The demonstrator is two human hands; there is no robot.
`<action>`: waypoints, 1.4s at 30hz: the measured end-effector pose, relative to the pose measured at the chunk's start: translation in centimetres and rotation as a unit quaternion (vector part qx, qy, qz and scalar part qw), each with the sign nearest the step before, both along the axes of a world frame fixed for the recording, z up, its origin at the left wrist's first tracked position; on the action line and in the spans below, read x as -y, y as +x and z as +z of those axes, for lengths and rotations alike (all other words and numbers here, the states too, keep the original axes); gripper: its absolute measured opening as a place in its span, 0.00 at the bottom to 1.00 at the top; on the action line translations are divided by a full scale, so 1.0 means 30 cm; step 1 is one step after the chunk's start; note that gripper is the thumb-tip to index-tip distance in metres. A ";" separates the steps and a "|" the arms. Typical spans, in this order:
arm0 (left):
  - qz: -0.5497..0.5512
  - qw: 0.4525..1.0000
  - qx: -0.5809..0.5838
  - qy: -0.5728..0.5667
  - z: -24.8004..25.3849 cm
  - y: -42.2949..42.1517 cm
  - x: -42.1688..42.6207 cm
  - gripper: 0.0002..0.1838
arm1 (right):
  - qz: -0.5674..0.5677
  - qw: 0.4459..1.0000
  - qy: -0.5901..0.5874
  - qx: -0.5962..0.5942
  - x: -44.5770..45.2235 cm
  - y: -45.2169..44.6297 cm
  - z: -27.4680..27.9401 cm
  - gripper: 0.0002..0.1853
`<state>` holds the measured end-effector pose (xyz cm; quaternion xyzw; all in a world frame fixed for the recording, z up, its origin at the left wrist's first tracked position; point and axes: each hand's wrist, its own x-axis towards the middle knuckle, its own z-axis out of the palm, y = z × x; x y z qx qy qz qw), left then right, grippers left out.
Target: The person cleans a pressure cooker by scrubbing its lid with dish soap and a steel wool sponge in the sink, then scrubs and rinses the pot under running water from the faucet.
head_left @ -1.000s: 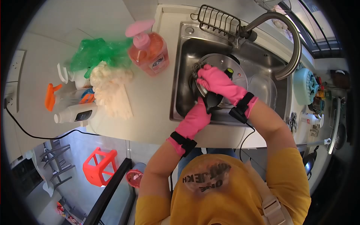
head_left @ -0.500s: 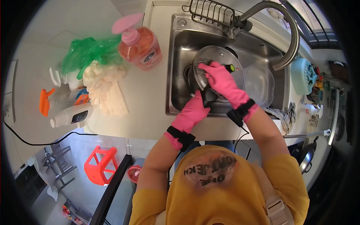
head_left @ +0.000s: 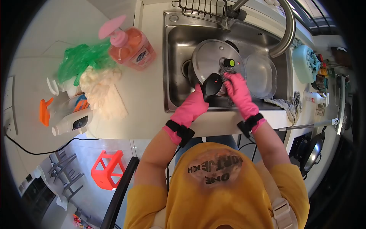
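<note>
"Head view: which step?"
"Scrubbing, apparently, on a metal lid [head_left: 207, 55] in the sink [head_left: 178, 49], upper middle of the frame. Held at the black handle [head_left: 212, 83] by a clamped left hand [head_left: 192, 104]; worked with a wiry scourer [head_left: 228, 70] gripped in the right hand [head_left: 238, 91]."
"Next?"
"Probably calls for firm bracing, careful strokes around the knob [head_left: 229, 63]."

Lid [head_left: 207, 57] is lying in sink [head_left: 166, 68], dish [head_left: 263, 78] is lying to its right. Scourer [head_left: 228, 71] is resting on lid, just nearer than knob [head_left: 229, 63]. Rack [head_left: 200, 11] and faucet [head_left: 288, 26] are standing along sink's far edge. On tabletop [head_left: 146, 91] left of sink, soap bottle [head_left: 133, 49] is standing; bag [head_left: 78, 61] is lying left of it, cloth [head_left: 101, 91] lying nearer. Basin [head_left: 301, 65] is standing right of sink.
</note>
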<state>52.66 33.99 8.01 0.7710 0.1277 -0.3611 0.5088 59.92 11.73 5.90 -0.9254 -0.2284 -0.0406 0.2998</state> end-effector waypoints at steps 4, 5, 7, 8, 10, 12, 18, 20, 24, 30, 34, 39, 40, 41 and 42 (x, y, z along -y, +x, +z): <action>0.013 0.998 0.057 0.025 -0.014 -0.026 0.018 0.45 | -0.089 0.990 0.006 -0.109 0.170 0.040 -0.095 0.12; 0.021 0.997 0.066 0.032 -0.026 -0.036 0.022 0.44 | -0.094 0.984 0.013 -0.150 0.193 0.010 -0.108 0.11; 0.031 0.998 0.045 0.009 -0.048 -0.035 0.018 0.43 | -0.003 0.995 0.089 -0.038 0.061 -0.088 -0.004 0.11; 0.037 0.999 0.037 0.000 -0.064 -0.023 0.010 0.43 | 0.026 0.993 0.108 -0.033 -0.031 -0.121 0.075 0.11; 0.002 0.986 0.158 -0.055 -0.171 -0.023 0.043 0.44 | 0.154 0.984 0.065 -0.067 -0.179 -0.130 0.131 0.13; -0.012 0.990 0.136 -0.032 -0.168 -0.026 0.035 0.44 | 0.231 0.971 -0.054 -0.012 -0.243 -0.031 0.117 0.13; 0.072 0.992 0.101 0.034 -0.099 -0.038 0.058 0.36 | 0.235 0.972 -0.013 0.014 -0.322 0.275 -0.002 0.11; 0.095 0.990 0.109 0.002 -0.121 -0.048 0.054 0.36 | 0.226 0.971 -0.080 -0.008 -0.349 0.146 -0.011 0.11; 0.099 0.991 0.085 0.010 -0.084 -0.064 0.047 0.37 | 0.199 0.969 -0.124 -0.072 -0.398 0.304 0.041 0.12; 0.111 0.993 0.039 -0.028 -0.088 -0.045 0.033 0.45 | 0.294 0.954 -0.063 0.019 -0.357 0.169 0.066 0.13; 0.084 0.996 0.035 -0.018 -0.045 -0.035 0.039 0.51 | 0.211 0.975 0.055 -0.045 -0.117 0.120 0.086 0.20; 0.109 0.992 -0.016 -0.057 -0.069 -0.022 0.016 0.50 | 0.132 0.978 0.101 -0.124 0.163 0.104 0.041 0.17; 0.103 0.994 -0.007 -0.041 -0.077 -0.021 0.020 0.49 | 0.102 0.984 0.061 -0.131 0.160 0.105 0.055 0.15; 0.095 0.995 -0.002 -0.026 -0.080 -0.030 0.034 0.48 | 0.065 0.988 0.057 -0.128 0.159 0.126 0.028 0.13; 0.087 0.995 0.049 0.008 -0.073 -0.035 0.045 0.46 | 0.028 0.991 0.055 -0.123 0.146 0.194 -0.026 0.12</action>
